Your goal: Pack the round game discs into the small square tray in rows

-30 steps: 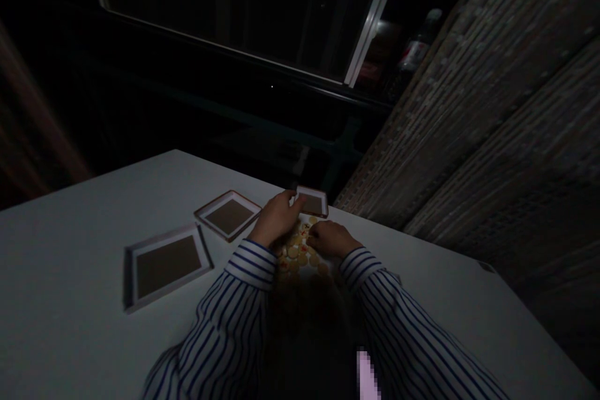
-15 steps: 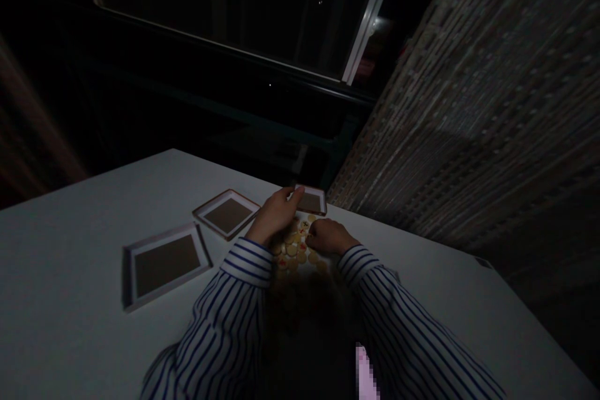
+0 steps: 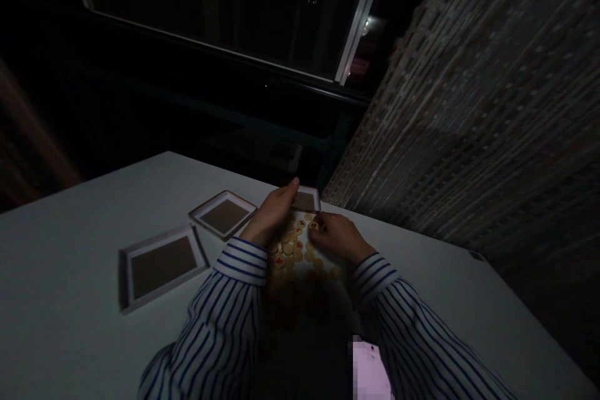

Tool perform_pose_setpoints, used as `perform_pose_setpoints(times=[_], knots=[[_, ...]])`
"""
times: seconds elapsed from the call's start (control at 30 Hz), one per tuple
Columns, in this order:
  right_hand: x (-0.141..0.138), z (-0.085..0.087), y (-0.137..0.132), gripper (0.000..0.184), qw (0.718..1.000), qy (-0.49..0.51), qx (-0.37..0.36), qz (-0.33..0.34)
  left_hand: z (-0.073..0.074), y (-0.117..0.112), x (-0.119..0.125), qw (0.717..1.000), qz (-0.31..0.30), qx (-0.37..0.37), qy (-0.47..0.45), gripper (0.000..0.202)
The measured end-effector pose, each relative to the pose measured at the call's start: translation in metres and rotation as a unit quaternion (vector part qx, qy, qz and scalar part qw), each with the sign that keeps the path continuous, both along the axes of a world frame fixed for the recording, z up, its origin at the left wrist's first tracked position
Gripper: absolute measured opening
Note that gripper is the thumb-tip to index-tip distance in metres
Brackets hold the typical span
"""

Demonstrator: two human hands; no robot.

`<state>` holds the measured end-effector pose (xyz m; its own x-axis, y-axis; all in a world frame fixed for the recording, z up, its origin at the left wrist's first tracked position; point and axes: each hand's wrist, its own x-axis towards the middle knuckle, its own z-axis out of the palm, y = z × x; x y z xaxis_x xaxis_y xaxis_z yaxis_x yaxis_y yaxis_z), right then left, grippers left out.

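Pale yellow discs (image 3: 288,249), some bearing red or dark characters, lie loose on a white table (image 3: 70,250), grouped between the person's hands and running from near the far edge back toward the person, where shadow obscures detail. The right hand (image 3: 341,234) pinches a dark-marked disc (image 3: 314,225) between thumb and fingers, toward the far end of the group. The left hand (image 3: 272,215) curves along the group's left side; its fingers are partly hidden, and I cannot tell whether they are closed on anything. Striped cuffs (image 3: 241,259) cover both wrists. Three shallow, brown-floored trays lie on the table: a large tray (image 3: 162,265) nearest the left edge, a middle tray (image 3: 224,215) beside the left hand, and a small tray (image 3: 307,201) at the far edge, partly behind that hand. Beyond the far edge, toward its right corner, hangs a stringed curtain (image 3: 445,119).
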<state>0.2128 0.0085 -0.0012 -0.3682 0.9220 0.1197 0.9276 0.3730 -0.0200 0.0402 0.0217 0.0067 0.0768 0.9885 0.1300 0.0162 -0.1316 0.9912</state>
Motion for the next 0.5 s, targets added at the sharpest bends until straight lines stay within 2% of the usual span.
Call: perform_pose_setpoints(times=[0.13,0.23,0.5], knots=[[0.008,0.008,-0.01,0.028,0.998,0.053,0.025,0.005,0.003,-0.001,0.006,0.993,-0.01,-0.082,-0.086,0.065],[0.014,0.01,-0.017,0.03,0.994,0.097,0.051,0.008,0.006,-0.004,0.012,0.985,-0.034,-0.112,-0.129,0.061],[0.035,0.008,-0.037,0.025,0.976,0.178,0.117,0.034,0.003,-0.014,0.037,0.976,-0.133,-0.124,-0.118,0.061]])
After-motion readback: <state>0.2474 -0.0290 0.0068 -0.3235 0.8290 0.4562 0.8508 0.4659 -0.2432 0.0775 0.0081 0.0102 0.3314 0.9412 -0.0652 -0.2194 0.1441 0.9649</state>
